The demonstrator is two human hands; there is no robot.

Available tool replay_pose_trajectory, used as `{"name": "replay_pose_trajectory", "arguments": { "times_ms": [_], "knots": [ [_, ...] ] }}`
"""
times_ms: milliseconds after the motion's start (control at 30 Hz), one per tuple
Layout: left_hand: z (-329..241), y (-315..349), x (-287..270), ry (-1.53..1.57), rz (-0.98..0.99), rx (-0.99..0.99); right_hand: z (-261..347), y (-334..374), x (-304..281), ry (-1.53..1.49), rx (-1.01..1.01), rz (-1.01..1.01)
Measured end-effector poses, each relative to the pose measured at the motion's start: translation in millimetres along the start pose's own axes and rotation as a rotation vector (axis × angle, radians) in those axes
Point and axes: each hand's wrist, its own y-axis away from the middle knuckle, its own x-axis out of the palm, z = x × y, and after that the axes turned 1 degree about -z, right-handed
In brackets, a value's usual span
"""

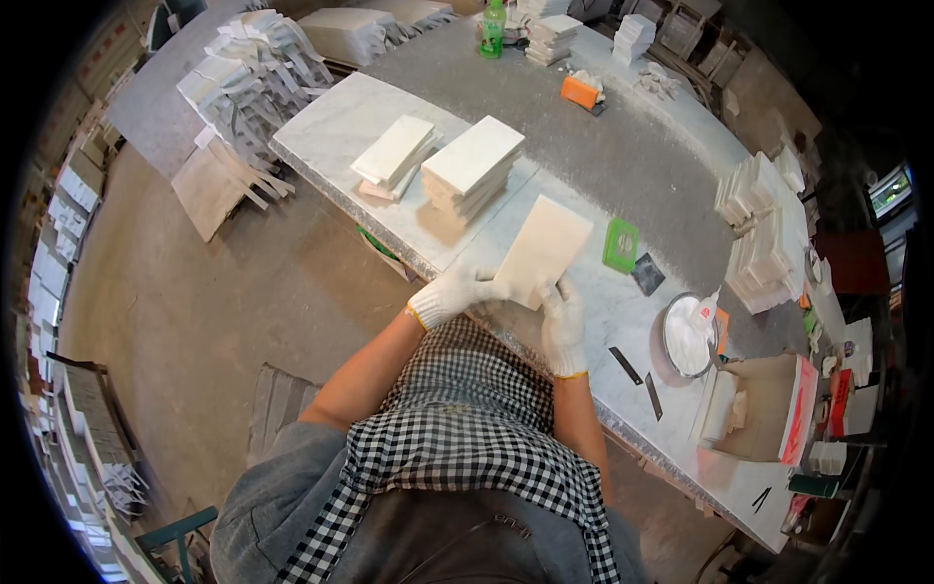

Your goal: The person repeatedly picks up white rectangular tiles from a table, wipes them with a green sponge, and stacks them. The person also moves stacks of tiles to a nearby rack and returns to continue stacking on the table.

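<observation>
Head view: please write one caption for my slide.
Gloved left hand and right hand hold a white rectangular slab at a worktable, near a stack of similar slabs.

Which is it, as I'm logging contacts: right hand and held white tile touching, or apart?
Touching. The head view shows the right hand gripping the white tile at its near right corner, with no gap.

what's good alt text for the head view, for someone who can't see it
A person's white-gloved left hand and right hand hold a white rectangular tile by its near end at a marble-patterned worktop. Two stacks of similar tiles lie ahead to the left; a bowl of white material and an open cardboard box sit to the right.
</observation>
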Motion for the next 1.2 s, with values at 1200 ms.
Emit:
{"name": "replay_pose_trajectory", "arguments": {
  "times_ms": [1200],
  "knots": [
    [-5.9,1.9,11.6,0.305,-0.039,0.114,0.1,6.5,8.8,-0.321,0.202,-0.036]
  ]
}}
